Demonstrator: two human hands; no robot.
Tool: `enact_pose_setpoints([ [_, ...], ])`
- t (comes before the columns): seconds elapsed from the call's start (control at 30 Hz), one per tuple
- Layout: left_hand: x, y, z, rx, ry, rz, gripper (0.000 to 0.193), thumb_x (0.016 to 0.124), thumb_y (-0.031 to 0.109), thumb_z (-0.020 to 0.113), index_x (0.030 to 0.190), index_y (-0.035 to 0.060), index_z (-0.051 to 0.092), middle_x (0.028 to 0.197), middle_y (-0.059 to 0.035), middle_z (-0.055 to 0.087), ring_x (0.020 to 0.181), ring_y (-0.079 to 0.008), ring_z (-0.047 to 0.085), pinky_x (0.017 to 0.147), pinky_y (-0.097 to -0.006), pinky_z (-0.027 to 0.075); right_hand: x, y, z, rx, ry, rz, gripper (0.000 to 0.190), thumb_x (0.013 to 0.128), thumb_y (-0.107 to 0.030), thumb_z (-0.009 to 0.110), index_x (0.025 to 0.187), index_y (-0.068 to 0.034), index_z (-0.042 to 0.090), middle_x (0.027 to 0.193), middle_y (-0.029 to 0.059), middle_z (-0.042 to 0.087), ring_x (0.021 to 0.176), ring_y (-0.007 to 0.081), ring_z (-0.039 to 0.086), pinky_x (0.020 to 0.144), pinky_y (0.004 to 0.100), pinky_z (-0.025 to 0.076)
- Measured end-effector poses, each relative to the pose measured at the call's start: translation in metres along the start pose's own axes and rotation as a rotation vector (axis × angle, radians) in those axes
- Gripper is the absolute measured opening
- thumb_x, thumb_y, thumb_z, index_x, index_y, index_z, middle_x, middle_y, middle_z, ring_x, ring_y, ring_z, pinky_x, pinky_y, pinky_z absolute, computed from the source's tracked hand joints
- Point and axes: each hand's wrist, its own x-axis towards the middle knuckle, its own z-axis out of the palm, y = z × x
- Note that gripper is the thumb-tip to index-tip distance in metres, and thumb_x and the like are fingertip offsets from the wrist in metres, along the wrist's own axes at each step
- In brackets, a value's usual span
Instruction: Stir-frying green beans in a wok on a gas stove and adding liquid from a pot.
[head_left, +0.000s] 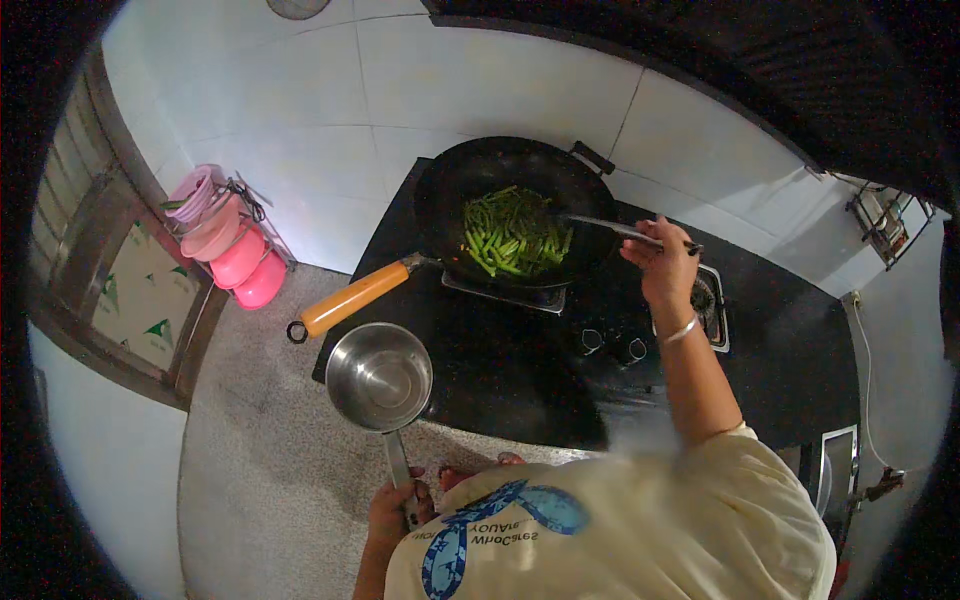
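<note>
My left hand (397, 506) grips the handle of a stainless steel saucepan (379, 377), held low over the floor at the counter's left front corner. A little clear liquid or a reflection shows in its bottom; I cannot tell which. My right hand (664, 255) is closed round the handle of a metal spatula (611, 226), whose far end reaches into a large black wok (517, 150). Cut green vegetable stems (514, 236) lie in the wok. Its wooden handle (356, 298) points toward the lower left, just above the saucepan.
The wok stands on the left burner of a black counter (495, 367); a second burner (709, 304) is beside my right wrist. Pink plastic baskets and basins (240, 247) are stacked on a rack at the left. A range hood (675, 52) overhangs the upper right.
</note>
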Motion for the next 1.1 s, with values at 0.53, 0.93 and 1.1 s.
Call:
enact_pose_setpoints([
  [0.53, 0.002, 0.001, -0.002, 0.526, -0.006, 0.19, 0.028, 0.075, 0.013, 0.054, 0.099, 0.0006, 0.049, 0.066, -0.0084, 0.05, 0.049, -0.0171, 0.046, 0.04, -0.0271, 0.038, 0.035, 0.049, 0.087, -0.289, -0.315, -0.076, 0.027, 0.08, -0.02, 0.058, 0.084, 0.007, 0.054, 0.083, 0.0154, 0.059, 0.063, 0.0234, 0.061, 0.054, 0.0329, 0.053],
  [0.93, 0.001, 0.005, 0.003, 0.073, -0.022, -0.011, 0.029, 0.075, 0.012, 0.055, 0.101, -0.0006, 0.048, 0.068, -0.0091, 0.052, 0.05, -0.018, 0.048, 0.043, -0.0281, 0.039, -0.034, 0.015, 0.001, -0.433, -0.487, -0.078, 0.02, 0.08, -0.016, 0.057, 0.072, 0.003, 0.057, 0.082, 0.0136, 0.058, 0.053, 0.0162, 0.057, 0.046, 0.0279, 0.05],
  [1.1, 0.003, 0.006, 0.001, 0.067, -0.041, -0.045, 0.033, 0.074, 0.012, 0.055, 0.103, -0.0012, 0.046, 0.068, -0.0099, 0.052, 0.05, -0.0197, 0.048, 0.044, -0.031, 0.039, -0.047, -0.005, -0.013, -0.383, -0.489, -0.075, 0.021, 0.08, -0.017, 0.058, 0.068, 0.002, 0.057, 0.08, 0.0133, 0.058, 0.052, 0.0149, 0.056, 0.047, 0.025, 0.048],
])
